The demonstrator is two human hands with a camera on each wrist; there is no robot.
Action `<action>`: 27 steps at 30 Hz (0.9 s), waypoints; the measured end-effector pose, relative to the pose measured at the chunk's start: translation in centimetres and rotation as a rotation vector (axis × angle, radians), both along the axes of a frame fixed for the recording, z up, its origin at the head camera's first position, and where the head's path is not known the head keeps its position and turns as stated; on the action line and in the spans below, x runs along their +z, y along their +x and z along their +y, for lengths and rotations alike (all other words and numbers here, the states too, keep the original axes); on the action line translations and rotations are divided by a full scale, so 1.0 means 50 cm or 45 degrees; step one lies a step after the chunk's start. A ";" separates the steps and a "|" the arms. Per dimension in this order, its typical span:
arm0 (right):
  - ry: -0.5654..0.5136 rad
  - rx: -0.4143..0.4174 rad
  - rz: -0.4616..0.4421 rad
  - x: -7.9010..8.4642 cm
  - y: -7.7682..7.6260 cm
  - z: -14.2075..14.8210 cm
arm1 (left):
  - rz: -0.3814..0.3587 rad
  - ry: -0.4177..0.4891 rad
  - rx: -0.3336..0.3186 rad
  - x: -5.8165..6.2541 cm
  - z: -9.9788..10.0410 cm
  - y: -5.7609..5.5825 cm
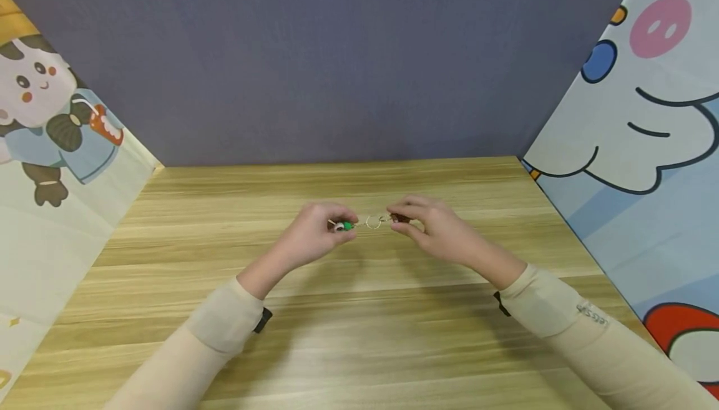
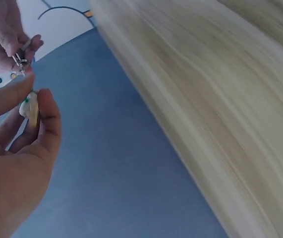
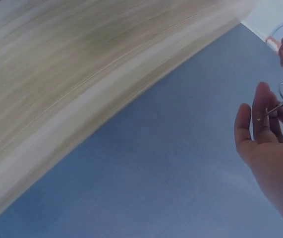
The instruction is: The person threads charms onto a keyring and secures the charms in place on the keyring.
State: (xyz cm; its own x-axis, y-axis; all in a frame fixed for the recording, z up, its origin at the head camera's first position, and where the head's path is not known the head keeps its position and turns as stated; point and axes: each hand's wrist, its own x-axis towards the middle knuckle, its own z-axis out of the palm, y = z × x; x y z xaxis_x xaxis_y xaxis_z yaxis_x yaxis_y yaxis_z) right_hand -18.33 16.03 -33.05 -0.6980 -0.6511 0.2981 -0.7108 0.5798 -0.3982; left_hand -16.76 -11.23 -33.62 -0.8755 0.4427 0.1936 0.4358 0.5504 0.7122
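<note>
A keychain stretches between the two hands above the table, with a thin silver ring (image 1: 367, 223) at its middle. My left hand (image 1: 313, 234) pinches its green and white charm (image 1: 346, 226) between thumb and fingers. In the left wrist view the charm (image 2: 30, 105) has a pale yellowish side. On the other side, my right hand (image 1: 440, 228) grips a small dark reddish-brown piece (image 1: 400, 218) joined to the ring by a metal clasp. A slim silver metal part (image 3: 280, 105) shows at these fingers in the right wrist view. The fingers hide much of the reddish-brown piece.
A light wood-grain table (image 1: 359, 347) lies beneath both hands. Behind it rises a plain grey-blue panel (image 1: 337, 60). Cartoon-printed panels stand at the left (image 1: 50, 241) and right (image 1: 618, 223) sides.
</note>
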 end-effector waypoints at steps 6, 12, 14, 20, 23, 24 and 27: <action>0.112 0.063 0.192 -0.018 -0.012 0.000 | 0.260 -0.122 -0.018 -0.018 -0.011 -0.008; 0.160 0.058 0.198 -0.032 -0.023 -0.002 | 0.301 -0.179 -0.006 -0.035 -0.019 -0.017; 0.147 0.052 0.166 -0.035 -0.027 -0.005 | 0.304 -0.186 -0.003 -0.040 -0.021 -0.019; 0.089 0.029 0.039 -0.054 -0.047 -0.017 | 0.351 -0.235 -0.003 -0.058 -0.033 -0.031; 0.097 0.033 0.007 -0.067 -0.060 -0.021 | 0.343 -0.255 0.012 -0.067 -0.037 -0.039; 0.106 0.039 0.003 -0.072 -0.064 -0.022 | 0.337 -0.258 0.015 -0.069 -0.038 -0.042; 0.152 0.057 -0.006 -0.088 -0.075 -0.028 | 0.302 -0.273 0.014 -0.078 -0.040 -0.049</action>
State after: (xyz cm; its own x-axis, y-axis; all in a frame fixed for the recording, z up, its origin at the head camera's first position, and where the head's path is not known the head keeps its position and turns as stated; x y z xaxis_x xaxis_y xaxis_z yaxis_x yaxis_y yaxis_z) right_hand -22.08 14.65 -37.44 -0.6685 -0.7125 0.2132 -0.7355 0.5908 -0.3318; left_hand -19.23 -13.23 -37.50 -0.8223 0.4860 0.2960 0.5687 0.6829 0.4586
